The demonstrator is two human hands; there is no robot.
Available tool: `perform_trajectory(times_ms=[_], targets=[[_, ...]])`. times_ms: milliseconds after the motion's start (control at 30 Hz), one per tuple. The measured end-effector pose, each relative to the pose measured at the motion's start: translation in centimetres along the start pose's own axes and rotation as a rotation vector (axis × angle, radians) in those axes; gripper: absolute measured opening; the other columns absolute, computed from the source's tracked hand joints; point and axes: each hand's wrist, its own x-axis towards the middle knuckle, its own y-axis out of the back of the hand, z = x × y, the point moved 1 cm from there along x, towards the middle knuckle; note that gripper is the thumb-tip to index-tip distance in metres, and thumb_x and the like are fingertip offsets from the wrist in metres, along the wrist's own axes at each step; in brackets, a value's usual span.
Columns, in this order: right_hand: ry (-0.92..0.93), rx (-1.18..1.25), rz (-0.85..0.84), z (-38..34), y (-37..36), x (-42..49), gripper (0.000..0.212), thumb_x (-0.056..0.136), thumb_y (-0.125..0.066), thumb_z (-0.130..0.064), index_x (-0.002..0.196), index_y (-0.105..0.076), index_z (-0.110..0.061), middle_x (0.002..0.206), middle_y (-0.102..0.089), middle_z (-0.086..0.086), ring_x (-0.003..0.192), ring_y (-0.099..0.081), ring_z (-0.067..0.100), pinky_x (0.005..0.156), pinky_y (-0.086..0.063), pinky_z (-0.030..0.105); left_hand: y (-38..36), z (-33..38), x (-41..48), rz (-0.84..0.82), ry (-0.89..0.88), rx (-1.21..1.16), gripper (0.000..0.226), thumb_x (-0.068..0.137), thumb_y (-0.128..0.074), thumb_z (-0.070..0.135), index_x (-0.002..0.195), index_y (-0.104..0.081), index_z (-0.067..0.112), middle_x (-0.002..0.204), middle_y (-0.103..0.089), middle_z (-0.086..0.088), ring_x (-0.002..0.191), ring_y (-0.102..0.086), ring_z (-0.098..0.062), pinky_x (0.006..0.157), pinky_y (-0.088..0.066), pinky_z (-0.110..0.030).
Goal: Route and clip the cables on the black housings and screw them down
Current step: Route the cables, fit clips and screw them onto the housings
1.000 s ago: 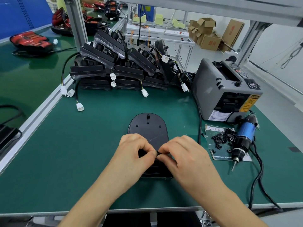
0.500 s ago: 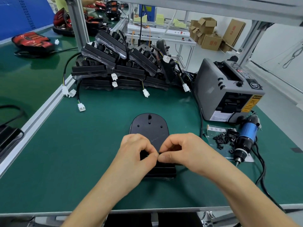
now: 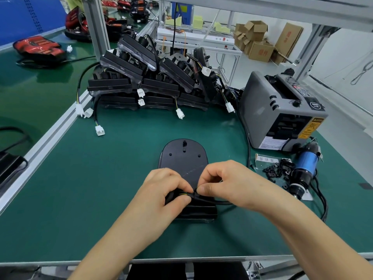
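A black housing [image 3: 183, 158] lies flat on the green mat [image 3: 101, 188] in front of me, rounded end away. Over its near half my left hand [image 3: 165, 190] and my right hand [image 3: 228, 184] meet fingertip to fingertip. Both pinch a black cable [image 3: 220, 202] with yellow and green wires showing at the pinch. The cable runs off to the right under my right hand. A pile of small black clips [image 3: 276, 170] lies on a plastic bag at the right. Beside it rests a blue electric screwdriver [image 3: 304, 166], tip toward me.
A stack of black housings [image 3: 145, 83] with dangling white connectors [image 3: 100, 130] fills the back of the mat. A grey tape dispenser [image 3: 278, 110] stands at the right rear. An aluminium rail [image 3: 50, 130] borders the mat on the left. Red units [image 3: 38, 47] lie on the neighbouring bench.
Both hands have stayed over the housing's near half. The right hand's fingers have curled tighter and the cable with its coloured wires now shows between the two pinches.
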Motion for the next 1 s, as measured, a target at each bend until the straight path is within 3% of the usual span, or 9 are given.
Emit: perform_trajectory(times_ms=[200, 367, 500, 700, 833, 1000], targets=[[0.021, -0.018, -0.034, -0.2, 0.2, 0.1, 0.013, 0.082, -0.069, -0.027, 0.071, -0.063, -0.028, 0.064, -0.06, -0.017, 0.057, -0.048, -0.003, 0.06, -0.041, 0.016, -0.3, -0.2, -0.1, 0.036, 0.015, -0.021, 0.021, 0.082, -0.07, 0.015, 0.083, -0.065, 0.036, 0.1, -0.05, 0.026, 0.111, -0.04, 0.0, 0.084, -0.027, -0.002], [0.03, 0.013, 0.023, 0.4, -0.4, -0.6, 0.014, 0.081, -0.07, -0.027, 0.068, -0.063, -0.028, 0.062, -0.06, -0.02, 0.056, -0.049, -0.003, 0.056, -0.039, 0.013, -0.8, -0.5, -0.2, 0.071, -0.017, 0.026, 0.011, 0.076, -0.064, 0.031, 0.084, -0.058, 0.034, 0.102, -0.05, 0.025, 0.111, -0.042, -0.002, 0.086, -0.029, -0.004], [0.027, 0.01, 0.036, 0.5, -0.6, -0.7, 0.014, 0.08, -0.07, -0.028, 0.068, -0.064, -0.028, 0.065, -0.061, -0.017, 0.057, -0.049, -0.003, 0.057, -0.04, 0.015, -0.9, -0.7, -0.4, 0.093, -0.025, 0.013, 0.012, 0.074, -0.063, 0.033, 0.083, -0.055, 0.034, 0.097, -0.052, 0.021, 0.106, -0.044, -0.005, 0.084, -0.031, -0.007], [0.001, -0.041, -0.082, -0.3, 0.3, 0.4, 0.013, 0.082, -0.069, -0.026, 0.07, -0.064, -0.029, 0.061, -0.06, -0.025, 0.058, -0.05, -0.007, 0.059, -0.039, 0.009, -1.0, -1.0, -0.5, 0.106, -0.016, -0.005, 0.011, 0.074, -0.064, 0.033, 0.082, -0.056, 0.032, 0.098, -0.053, 0.02, 0.109, -0.045, -0.003, 0.087, -0.028, -0.003], [-0.034, -0.091, -0.175, -0.9, 1.0, 1.4, 0.008, 0.081, -0.071, -0.027, 0.074, -0.067, -0.027, 0.067, -0.061, -0.017, 0.063, -0.051, -0.006, 0.064, -0.042, 0.011, -1.1, -1.1, -0.5, 0.107, -0.012, -0.01, 0.01, 0.075, -0.064, 0.034, 0.082, -0.057, 0.033, 0.097, -0.053, 0.021, 0.11, -0.044, -0.002, 0.086, -0.029, -0.003], [-0.052, -0.239, -0.332, -2.1, 1.8, 3.1, 0.007, 0.08, -0.07, -0.031, 0.075, -0.067, -0.027, 0.066, -0.061, -0.02, 0.059, -0.051, -0.008, 0.063, -0.043, 0.011, -1.2, -1.1, -0.5, 0.099, 0.013, -0.036, 0.008, 0.074, -0.063, 0.034, 0.08, -0.058, 0.032, 0.094, -0.054, 0.019, 0.11, -0.045, -0.002, 0.084, -0.029, -0.004]])
